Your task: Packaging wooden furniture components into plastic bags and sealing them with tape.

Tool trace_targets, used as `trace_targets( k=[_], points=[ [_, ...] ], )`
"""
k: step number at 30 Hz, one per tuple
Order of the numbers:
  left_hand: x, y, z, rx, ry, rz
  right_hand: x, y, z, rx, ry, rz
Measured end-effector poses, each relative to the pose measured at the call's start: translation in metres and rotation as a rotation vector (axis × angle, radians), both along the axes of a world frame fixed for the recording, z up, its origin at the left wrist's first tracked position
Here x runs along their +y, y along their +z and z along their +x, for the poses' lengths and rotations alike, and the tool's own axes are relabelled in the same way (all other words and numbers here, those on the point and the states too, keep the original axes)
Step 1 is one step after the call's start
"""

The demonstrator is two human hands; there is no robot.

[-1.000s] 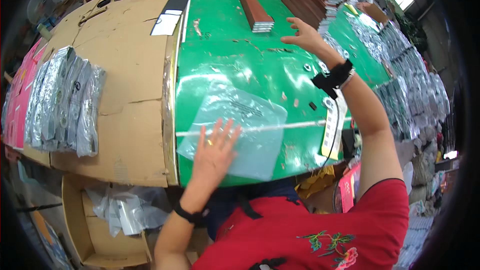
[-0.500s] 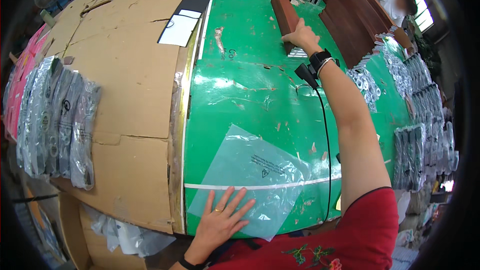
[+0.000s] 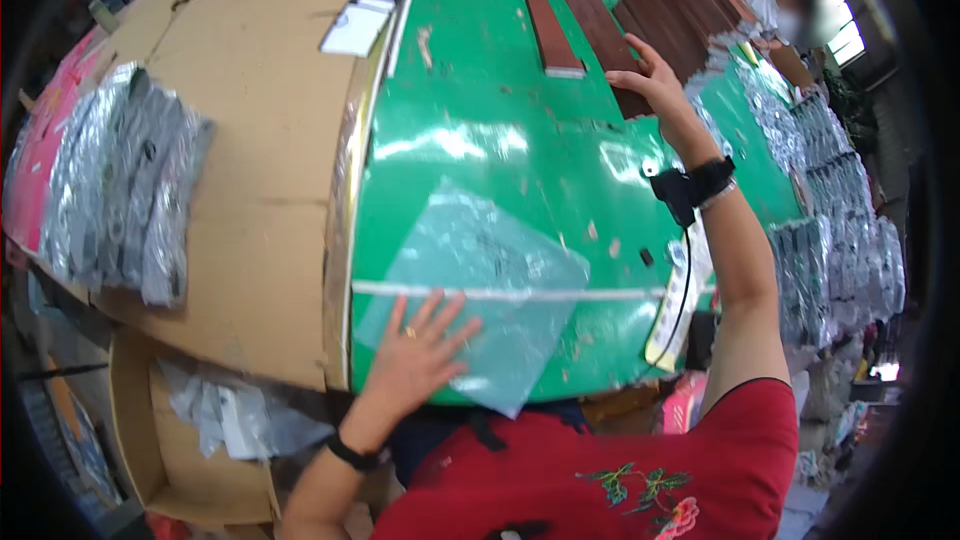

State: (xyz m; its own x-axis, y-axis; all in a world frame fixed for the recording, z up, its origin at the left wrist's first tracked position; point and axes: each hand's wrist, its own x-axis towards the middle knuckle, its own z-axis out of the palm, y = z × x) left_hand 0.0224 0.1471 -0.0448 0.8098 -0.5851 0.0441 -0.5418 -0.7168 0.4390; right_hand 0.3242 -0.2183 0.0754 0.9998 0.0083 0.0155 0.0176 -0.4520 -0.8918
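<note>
My left hand [image 3: 418,355] lies flat, fingers spread, on a clear plastic bag [image 3: 490,260] near the front edge of the green tabletop [image 3: 470,100]. Stretched far forward, my right hand [image 3: 665,95] has its thumb and fingers around the near end of a long reddish-brown board [image 3: 585,5]; the palm side is partly hidden. Left of that board, a shorter brown piece [image 3: 553,32] with a pale near end rests on the green surface. A black device [image 3: 675,195] with a cable is strapped at my right wrist.
Bagged grey parts stand in a row [image 3: 130,190] on cardboard [image 3: 265,140] at left, and more [image 3: 845,260] at right. Brown boards [image 3: 665,0] are stacked at far right, near another person [image 3: 765,5]. A white strip [image 3: 460,290] crosses the table. An open carton [image 3: 135,420] sits below left.
My right hand has left the shorter brown piece and moved right, onto the long board, which now lies beside it. The left hand stays on the bag. The whole view has shifted.
</note>
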Motion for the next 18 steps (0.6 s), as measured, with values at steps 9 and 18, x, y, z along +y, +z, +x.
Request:
trace_targets(
  k=[9,18],
  points=[
    [0.014,0.036,-0.002,-0.215,-0.072,0.129,0.006,0.002,-0.236,-0.005,0.358,0.035],
    [-0.031,-0.001,-0.102,-0.36,0.185,0.065,0.063,-0.043,-0.27,-0.249,0.668,-0.268]
  ],
)
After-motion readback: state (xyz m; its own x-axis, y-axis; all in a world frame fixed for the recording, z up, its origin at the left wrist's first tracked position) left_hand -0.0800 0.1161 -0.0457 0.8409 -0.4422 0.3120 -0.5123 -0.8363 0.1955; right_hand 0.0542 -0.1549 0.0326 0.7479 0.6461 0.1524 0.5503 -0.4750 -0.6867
